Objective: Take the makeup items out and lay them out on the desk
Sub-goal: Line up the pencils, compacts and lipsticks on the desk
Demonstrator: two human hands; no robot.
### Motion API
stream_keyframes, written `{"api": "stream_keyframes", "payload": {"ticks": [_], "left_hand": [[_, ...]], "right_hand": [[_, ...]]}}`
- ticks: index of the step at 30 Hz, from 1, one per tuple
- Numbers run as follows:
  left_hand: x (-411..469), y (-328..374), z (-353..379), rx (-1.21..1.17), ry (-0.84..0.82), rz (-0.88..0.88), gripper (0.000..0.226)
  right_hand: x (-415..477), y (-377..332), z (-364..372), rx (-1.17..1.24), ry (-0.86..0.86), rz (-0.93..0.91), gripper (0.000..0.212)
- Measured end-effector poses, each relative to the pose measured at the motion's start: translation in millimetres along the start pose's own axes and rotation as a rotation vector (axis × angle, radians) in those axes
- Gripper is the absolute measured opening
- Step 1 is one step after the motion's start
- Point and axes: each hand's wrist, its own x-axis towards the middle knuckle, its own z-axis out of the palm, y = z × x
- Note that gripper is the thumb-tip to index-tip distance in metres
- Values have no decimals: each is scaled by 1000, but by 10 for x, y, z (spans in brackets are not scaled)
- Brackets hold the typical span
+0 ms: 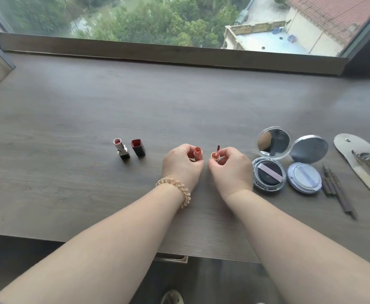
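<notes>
Centre frame, on grey wood-grain desk: left hand fingers closed round small peach lip-gloss tube, mouth up. Right hand pinches its peach cap with dark red wand, just beside. Advice: stand tube upright, lay wand beside; avoid smearing the tip on wood.

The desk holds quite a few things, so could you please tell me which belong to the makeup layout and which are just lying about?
Part of the job:
- lip gloss tube in the left hand
- gloss wand cap in the right hand
- open lipstick and its cap
- two open cushion compacts
- pencils
- pouch

Just lying about:
- hair tie on the left wrist
</notes>
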Motion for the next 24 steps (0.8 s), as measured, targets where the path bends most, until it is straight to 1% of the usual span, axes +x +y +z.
{"api": "stream_keyframes", "payload": {"ticks": [6, 9, 11, 14, 17, 18, 19, 20, 21, 22, 24], "left_hand": [[-41, 155, 177, 18, -25, 68, 13], [-75, 156, 246, 28, -46, 77, 14], [-86, 136, 260, 56, -50, 88, 21], [-95, 115, 265, 45, -71, 80, 29], [-108, 123, 240, 38, -87, 53, 27], [-117, 113, 205, 38, -102, 44, 28], [-137, 91, 155, 41, -118, 38, 32], [-174, 55, 91, 39, -117, 43, 33], [-224, 0, 4, 30, -86, 61, 28], [-278, -61, -104, 17, -17, 86, 22], [-355, -202, -336, -2, 192, 98, 24]], "right_hand": [[11, 124, -123, -11, 69, 56, 5], [6, 159, -156, -23, 53, 62, 4], [10, 171, -163, -36, 31, 60, 5], [11, 193, -147, -36, 13, 76, 19], [-60, 175, -208, 22, 14, 96, 50], [-119, 158, -243, 50, 37, 95, 57], [-209, 132, -277, 79, 83, 74, 60], [-324, 95, -296, 116, 144, 18, 56], [-462, 34, -297, 163, 195, -78, 48], [-593, -47, -263, 208, 213, -192, 38], [-770, -204, -112, 251, 135, -359, 24]]}}
